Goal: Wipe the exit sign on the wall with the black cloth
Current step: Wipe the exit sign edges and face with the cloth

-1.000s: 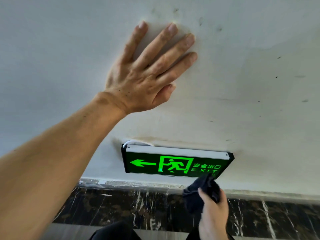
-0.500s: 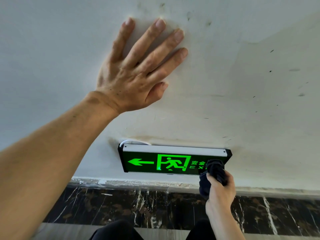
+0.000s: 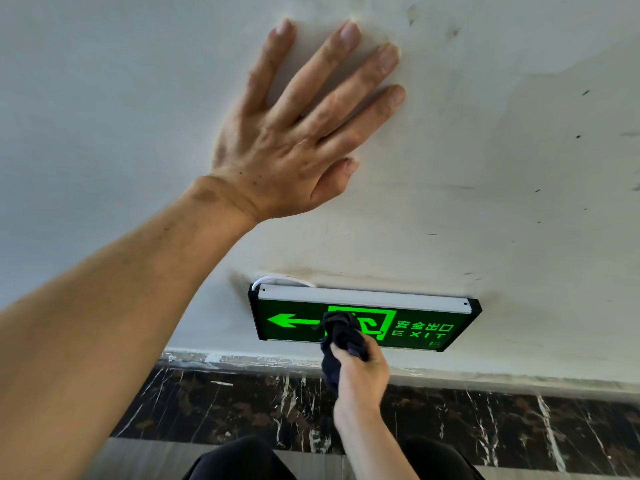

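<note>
A green lit exit sign point(image 3: 419, 325) with a silver top edge and black frame is fixed low on the white wall. My right hand point(image 3: 363, 374) grips a bunched black cloth point(image 3: 341, 332) and presses it against the sign's middle, covering part of the running-figure symbol. The arrow on the left and the EXIT letters on the right still show. My left hand point(image 3: 294, 133) lies flat on the wall well above the sign, fingers spread, holding nothing.
The white wall point(image 3: 519, 168) is scuffed with dark specks. A dark marble skirting point(image 3: 225, 407) runs along its base just under the sign. A white cable point(image 3: 277, 279) loops behind the sign's top left corner. My dark trousers point(image 3: 239, 459) show at the bottom.
My right hand has carried the cloth up from below the sign's right end onto its face, then leftward to the middle. My left hand stays flat on the wall.
</note>
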### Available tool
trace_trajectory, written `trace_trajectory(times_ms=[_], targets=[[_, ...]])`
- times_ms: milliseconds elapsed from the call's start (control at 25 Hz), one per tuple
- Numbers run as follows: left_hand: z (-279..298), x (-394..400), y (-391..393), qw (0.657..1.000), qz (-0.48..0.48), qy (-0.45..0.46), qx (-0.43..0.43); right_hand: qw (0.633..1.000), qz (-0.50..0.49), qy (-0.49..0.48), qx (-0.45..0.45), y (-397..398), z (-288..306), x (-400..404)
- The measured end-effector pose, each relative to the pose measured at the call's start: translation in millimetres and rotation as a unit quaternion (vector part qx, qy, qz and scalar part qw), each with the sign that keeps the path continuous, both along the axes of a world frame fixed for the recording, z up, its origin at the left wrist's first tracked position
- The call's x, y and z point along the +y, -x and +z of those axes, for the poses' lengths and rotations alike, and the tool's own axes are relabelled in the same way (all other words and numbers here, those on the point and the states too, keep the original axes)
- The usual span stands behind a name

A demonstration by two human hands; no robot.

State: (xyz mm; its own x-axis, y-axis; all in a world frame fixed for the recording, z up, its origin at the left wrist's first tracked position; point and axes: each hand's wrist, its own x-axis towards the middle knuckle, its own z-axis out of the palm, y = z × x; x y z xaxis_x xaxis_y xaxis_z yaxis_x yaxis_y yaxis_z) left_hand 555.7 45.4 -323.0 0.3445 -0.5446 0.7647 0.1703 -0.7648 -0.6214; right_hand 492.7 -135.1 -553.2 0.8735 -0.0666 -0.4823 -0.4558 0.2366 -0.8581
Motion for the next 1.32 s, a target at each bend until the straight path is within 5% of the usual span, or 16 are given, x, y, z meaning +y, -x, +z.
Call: trace_trajectory(times_ms=[440, 720, 880, 1120, 1320], targets=[[2, -2, -1, 1.0, -0.013, 0.012, 0.009, 0.99, 0.134, 0.028, 0.026, 44, 8, 89], [3, -2, 2, 1.0, -0.001, 0.004, 0.009, 0.984, 0.177, -0.005, 0.029, 37, 4, 52], [2, -3, 3, 1.0, 0.007, -0.006, 0.004, 0.992, 0.115, -0.011, 0.044, 25, -5, -19], [2, 0, 4, 1.0, 0.019, -0.016, -0.01, 0.991, -0.109, 0.069, 0.029, -19, -11, -123], [2, 0, 2, 0.999, 0.016, -0.031, -0.008, 0.987, -0.14, 0.076, -0.015, -46, -13, -135]])
